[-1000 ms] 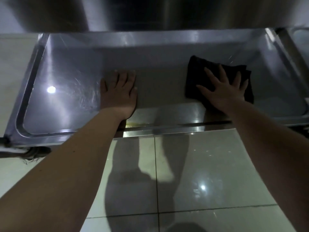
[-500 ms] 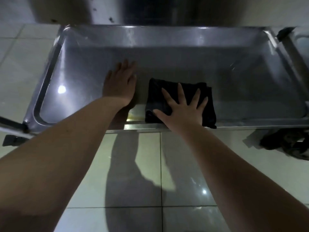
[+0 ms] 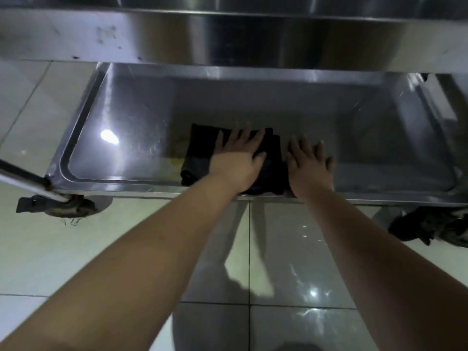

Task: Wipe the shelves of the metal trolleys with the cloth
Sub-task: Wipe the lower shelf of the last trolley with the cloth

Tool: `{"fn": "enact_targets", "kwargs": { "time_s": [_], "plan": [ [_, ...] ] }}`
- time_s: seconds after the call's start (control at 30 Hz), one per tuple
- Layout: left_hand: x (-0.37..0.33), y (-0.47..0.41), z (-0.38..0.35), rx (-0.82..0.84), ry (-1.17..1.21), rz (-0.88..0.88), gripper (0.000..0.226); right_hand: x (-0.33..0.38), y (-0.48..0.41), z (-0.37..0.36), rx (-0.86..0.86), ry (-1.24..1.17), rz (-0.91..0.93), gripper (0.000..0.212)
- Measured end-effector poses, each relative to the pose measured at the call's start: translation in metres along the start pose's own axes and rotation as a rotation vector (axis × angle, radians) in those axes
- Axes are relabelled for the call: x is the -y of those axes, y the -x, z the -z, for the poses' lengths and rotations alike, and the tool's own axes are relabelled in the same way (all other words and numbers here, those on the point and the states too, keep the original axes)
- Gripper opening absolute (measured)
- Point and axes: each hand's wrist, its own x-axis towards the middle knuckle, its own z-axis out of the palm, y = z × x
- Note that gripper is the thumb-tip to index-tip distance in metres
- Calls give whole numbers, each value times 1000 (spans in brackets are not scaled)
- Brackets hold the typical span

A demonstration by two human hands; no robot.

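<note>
A dark folded cloth (image 3: 200,153) lies on the bottom shelf (image 3: 367,148) of the metal trolley, near its front rim. My left hand (image 3: 238,160) presses flat on the cloth with straight fingers and covers its middle. My right hand (image 3: 310,163) rests flat on the bare shelf just right of the cloth, fingers spread, holding nothing. Above, the upper shelf's steel edge (image 3: 228,39) hangs over the back of the bottom shelf.
A castor wheel (image 3: 68,206) sits under the trolley's front left corner, beside a slanting metal bar (image 3: 22,178). A dark bundle around another wheel (image 3: 430,226) lies at the front right. Glossy pale floor tiles (image 3: 291,249) stretch below my arms.
The cloth passed from under my right hand to under my left hand. My right hand came off it onto the bare shelf at its right. The view rose, showing the upper shelf edge.
</note>
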Motion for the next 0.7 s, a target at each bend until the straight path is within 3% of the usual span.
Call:
{"fn": "enact_targets", "kwargs": {
  "time_s": [0.17, 0.4, 0.7],
  "plan": [
    [-8, 2, -20, 67, -103, 107, 68, -2, 1, -10, -4, 115, 15, 53],
    [74, -7, 5, 119, -182, 262, 77, -2, 1, -11, -10, 155, 29, 56],
    [-1, -1, -11, 131, -75, 87, 52, 6, 4, -12, 19, 197, 16, 55]
  ]
}}
